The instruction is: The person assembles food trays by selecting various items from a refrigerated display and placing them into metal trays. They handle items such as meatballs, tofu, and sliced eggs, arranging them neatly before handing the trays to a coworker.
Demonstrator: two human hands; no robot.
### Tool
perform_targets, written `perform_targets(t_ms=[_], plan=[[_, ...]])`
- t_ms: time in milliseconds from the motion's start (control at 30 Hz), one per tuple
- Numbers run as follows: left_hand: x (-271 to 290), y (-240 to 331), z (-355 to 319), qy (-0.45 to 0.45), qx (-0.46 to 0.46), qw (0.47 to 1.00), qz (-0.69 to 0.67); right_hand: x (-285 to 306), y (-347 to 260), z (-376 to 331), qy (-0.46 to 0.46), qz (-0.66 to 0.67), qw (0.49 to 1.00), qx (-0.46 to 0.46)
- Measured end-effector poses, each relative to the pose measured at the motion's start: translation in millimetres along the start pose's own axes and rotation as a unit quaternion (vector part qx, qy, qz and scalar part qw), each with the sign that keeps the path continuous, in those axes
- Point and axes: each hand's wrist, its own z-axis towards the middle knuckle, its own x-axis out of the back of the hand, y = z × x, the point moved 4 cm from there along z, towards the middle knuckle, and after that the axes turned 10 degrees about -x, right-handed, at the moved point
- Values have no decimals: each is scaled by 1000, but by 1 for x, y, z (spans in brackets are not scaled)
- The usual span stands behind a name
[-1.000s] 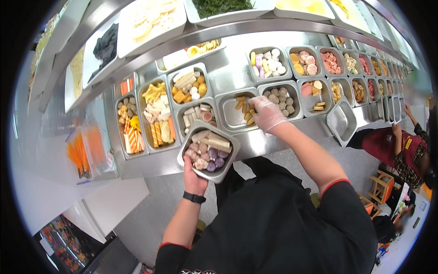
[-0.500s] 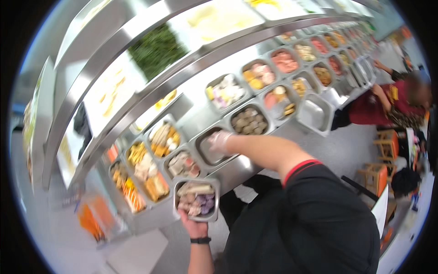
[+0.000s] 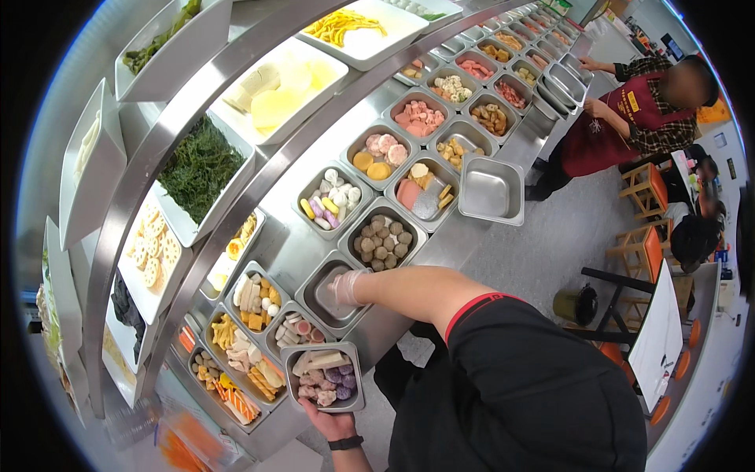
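Note:
My left hand [image 3: 333,422], wearing a dark wristband, is closed on a square steel pan [image 3: 359,400] from below. Pale sticks [image 3: 321,361], pinkish pieces [image 3: 314,387] and purple balls [image 3: 340,379] fill it. My right hand [image 3: 344,289], in a clear plastic glove, reaches down into another steel pan [image 3: 340,317] set in the counter. That pan's visible bottom is bare. How the right fingers are bent, and whether anything is in them, I cannot make out. Beside that pan stand brown meatballs [image 3: 383,241] on one side and pale and pink pieces [image 3: 300,328] on the other.
More food pans [image 3: 419,115] run along the counter to the far right. An empty steel pan [image 3: 491,189] juts over its edge. Steel rails [image 3: 291,149] and white trays [image 3: 206,212] rise on the left. A co-worker [image 3: 629,118] in a maroon apron stands far right, near stools [image 3: 641,248].
The whole view has shifted and sharpened, with the counter's pans appearing further left and lower. My left hand still holds its pan; my right hand is still inside the bare one.

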Motion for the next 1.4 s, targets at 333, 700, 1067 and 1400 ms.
perform_targets(t_ms=[333, 700, 1067, 1400], plan=[[-8, -2, 7, 4, 17, 999, -40, 4, 3, 1, -9, 49, 998, -36], [-16, 2, 5, 49, -29, 998, -37, -13, 11, 18, 57, 1, 997, 45], [-29, -5, 18, 67, -8, 997, -44, 88, -52, -68, 307, 249, 912, 111], [-58, -20, 26, 53, 15, 997, -60, 92, -130, -97, 259, 299, 908, 136]])
